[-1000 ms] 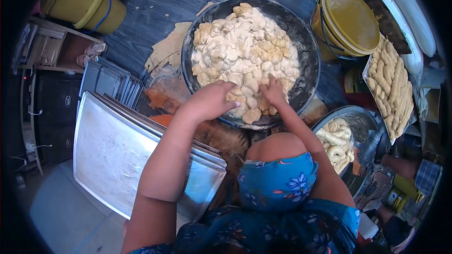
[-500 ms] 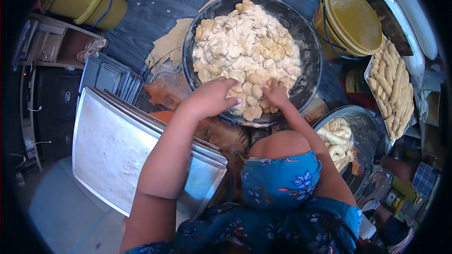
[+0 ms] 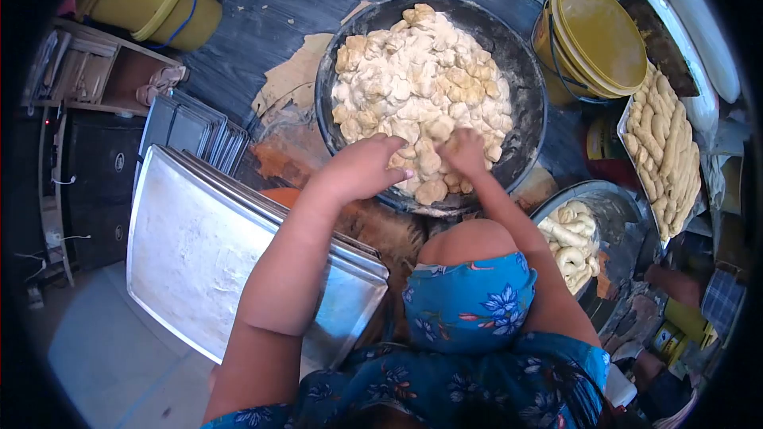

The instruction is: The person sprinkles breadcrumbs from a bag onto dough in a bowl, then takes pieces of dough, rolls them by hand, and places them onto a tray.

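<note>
A wide black basin (image 3: 524, 139) holds a heap of floured dough pieces (image 3: 421, 79). Over the basin's near left part, my left hand (image 3: 369, 167) has its thumb and fingers apart around the edge of a dough lump, not closed on it. My right hand (image 3: 463, 151) lies on the near right part of the heap, its fingers curled down against the dough. The fingertips are blurred, so I cannot make out whether a piece is between them. Rounder dough lumps (image 3: 430, 191) lie between and below the two hands.
Metal trays (image 3: 214, 246) lean at the left. A yellow lidded bucket (image 3: 602, 36) stands at the upper right, near a tray of twisted dough (image 3: 661, 151). A smaller basin (image 3: 616, 210) holds dough strips. Part of another person (image 3: 675, 286) shows at the lower right.
My right hand has shifted slightly left and up on the heap, and its fingers have curled more. My left hand has hardly moved. The whole view has shifted slightly.
</note>
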A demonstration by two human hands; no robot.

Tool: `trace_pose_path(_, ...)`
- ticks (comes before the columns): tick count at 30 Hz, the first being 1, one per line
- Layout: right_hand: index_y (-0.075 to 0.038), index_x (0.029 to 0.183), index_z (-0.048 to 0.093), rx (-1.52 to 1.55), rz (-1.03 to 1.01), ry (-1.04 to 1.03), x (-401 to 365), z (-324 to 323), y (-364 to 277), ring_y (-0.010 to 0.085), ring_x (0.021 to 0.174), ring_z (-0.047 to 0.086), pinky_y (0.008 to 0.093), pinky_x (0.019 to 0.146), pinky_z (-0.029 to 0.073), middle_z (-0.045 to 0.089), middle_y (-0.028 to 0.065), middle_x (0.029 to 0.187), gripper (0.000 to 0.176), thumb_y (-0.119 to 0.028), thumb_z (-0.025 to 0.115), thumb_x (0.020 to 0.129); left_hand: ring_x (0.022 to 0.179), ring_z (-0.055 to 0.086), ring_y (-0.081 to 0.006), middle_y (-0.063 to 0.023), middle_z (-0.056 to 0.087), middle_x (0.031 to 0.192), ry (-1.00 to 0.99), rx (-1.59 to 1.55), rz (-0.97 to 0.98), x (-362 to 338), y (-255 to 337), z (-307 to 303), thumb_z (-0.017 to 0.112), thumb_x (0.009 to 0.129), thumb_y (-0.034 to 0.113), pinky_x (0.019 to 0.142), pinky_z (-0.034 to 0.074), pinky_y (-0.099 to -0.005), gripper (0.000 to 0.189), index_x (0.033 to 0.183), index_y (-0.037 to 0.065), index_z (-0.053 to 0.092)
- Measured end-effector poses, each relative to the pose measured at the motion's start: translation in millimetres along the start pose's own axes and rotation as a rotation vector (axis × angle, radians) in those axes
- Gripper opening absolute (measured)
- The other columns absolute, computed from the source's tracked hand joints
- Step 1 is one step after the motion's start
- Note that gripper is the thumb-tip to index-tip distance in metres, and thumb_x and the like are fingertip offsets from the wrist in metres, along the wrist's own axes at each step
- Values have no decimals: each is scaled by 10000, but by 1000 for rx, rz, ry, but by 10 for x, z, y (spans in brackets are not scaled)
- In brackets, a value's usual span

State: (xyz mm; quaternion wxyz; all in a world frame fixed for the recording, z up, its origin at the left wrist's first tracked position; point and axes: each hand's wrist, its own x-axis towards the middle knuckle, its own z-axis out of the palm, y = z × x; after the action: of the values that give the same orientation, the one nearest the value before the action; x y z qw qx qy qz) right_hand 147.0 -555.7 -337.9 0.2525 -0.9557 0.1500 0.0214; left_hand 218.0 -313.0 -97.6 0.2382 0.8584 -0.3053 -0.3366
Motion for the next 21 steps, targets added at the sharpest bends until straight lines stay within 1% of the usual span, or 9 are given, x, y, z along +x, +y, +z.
trace_pose_path(2, -62, 1192, 573, 52, -80, -191, -204, -153, -217, 403, 1090, 459, 469, 945, 406, 503, 188, 1170, 600, -432, 693, 736, 1136, 549, -382, -231, 557, 1246, 6, 6, 16, 13, 0, 7, 633, 860, 380, 964, 434, -412, 565, 1289, 27, 528)
trace_pose_path(5, -90, 1188, 573, 129, -273, -311, -502, -395, -583, 435, 1052, 462, 483, 923, 424, 503, 193, 1132, 556, -368, 691, 721, 1132, 549, -386, -231, 562, 1234, 11, -6, 36, 28, -39, 46, 634, 858, 384, 968, 433, -413, 568, 1288, 29, 530)
trace_pose_path(6, -96, 1184, 566, 149, -296, -339, -503, -442, -608, 427, 1103, 455, 480, 946, 413, 498, 202, 1169, 541, -337, 707, 721, 1131, 548, -388, -232, 564, 1228, 13, -10, 39, 26, -58, 52, 635, 857, 385, 970, 432, -413, 570, 1288, 28, 530)
trace_pose_path(9, -97, 1243, 548, 154, -210, -5, -233, -211, -173, 411, 1178, 443, 483, 963, 410, 477, 217, 1262, 599, -395, 697, 744, 1135, 545, -390, -241, 561, 1223, 2, -12, 23, -11, -40, 14, 636, 856, 387, 975, 428, -414, 575, 1290, 25, 529)
trace_pose_path(11, -94, 1303, 524, 7, 55, 99, -2, 22, 336, 402, 1227, 431, 486, 980, 404, 447, 230, 1339, 665, -457, 676, 767, 1135, 543, -391, -246, 560, 1219, 14, -17, 22, -9, -61, 44, 636, 856, 388, 974, 427, -414, 575, 1287, 22, 531)
trace_pose_path(14, -25, 1315, 497, 227, 316, -171, 226, 140, 612, 396, 1258, 420, 461, 1020, 381, 448, 269, 1335, 721, -428, 707, 756, 1136, 542, -389, -248, 559, 1215, 11, -12, 25, 26, -54, 68, 640, 855, 384, 972, 428, -413, 575, 1286, 18, 531)
trace_pose_path(16, -51, 1339, 478, 201, 302, -379, 38, -186, 53, 432, 1258, 402, 473, 1034, 366, 431, 284, 1337, 780, -465, 723, 725, 1135, 543, -386, -246, 560, 1213, 9, -6, 23, 50, -51, 49, 642, 854, 379, 971, 429, -412, 573, 1286, 18, 531)
trace_pose_path(18, -121, 1388, 438, 121, -48, -433, -306, -395, -331, 485, 1220, 391, 520, 1000, 378, 372, 323, 1349, 853, -488, 740, 679, 1132, 546, -384, -241, 563, 1209, 9, -5, 18, 53, -50, 54, 643, 855, 374, 971, 430, -410, 569, 1284, 19, 531)
trace_pose_path(21, -167, 1307, 542, 105, -473, -310, -478, -439, -448, 474, 1190, 420, 501, 1041, 344, 424, 254, 1330, 689, -409, 737, 693, 1130, 549, -380, -233, 564, 1210, 2, 5, 10, 41, -29, 20, 635, 863, 363, 972, 430, -407, 549, 1280, 22, 533)
